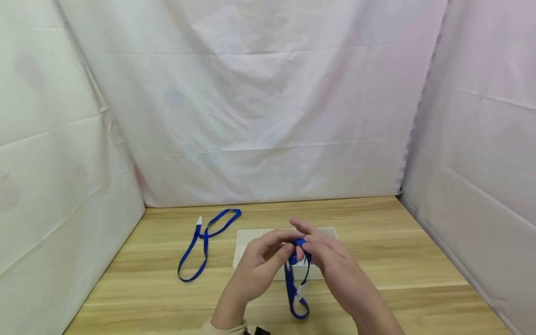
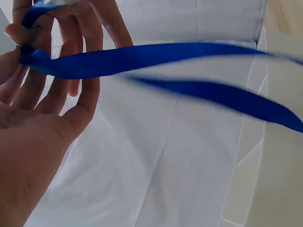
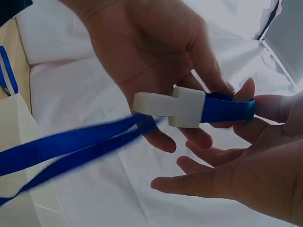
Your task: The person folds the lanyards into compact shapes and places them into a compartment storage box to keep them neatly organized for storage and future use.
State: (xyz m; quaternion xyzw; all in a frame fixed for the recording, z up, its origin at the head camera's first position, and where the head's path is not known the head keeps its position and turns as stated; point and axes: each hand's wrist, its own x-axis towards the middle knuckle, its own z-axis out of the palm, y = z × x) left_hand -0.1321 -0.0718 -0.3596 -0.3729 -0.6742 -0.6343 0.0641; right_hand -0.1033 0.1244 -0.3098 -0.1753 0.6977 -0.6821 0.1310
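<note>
I log: held lanyard (image 1: 290,284), pinched by left hand (image 1: 260,266) and right hand (image 1: 331,260), presumably to stop it slipping; loose lanyard (image 1: 205,245), desk (image 1: 142,260), nine o'clock from both.

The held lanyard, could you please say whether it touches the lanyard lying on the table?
Apart: the head view shows tabletop between the held lanyard and lying lanyard.

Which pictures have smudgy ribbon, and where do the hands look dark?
Left wrist view: the blue ribbon is blurry along its lower strand, perhaps from moving; right wrist view: its strands look soft, and the left hand and right hand look dark against bright white cloth; head view: the hands look lighter.
</note>
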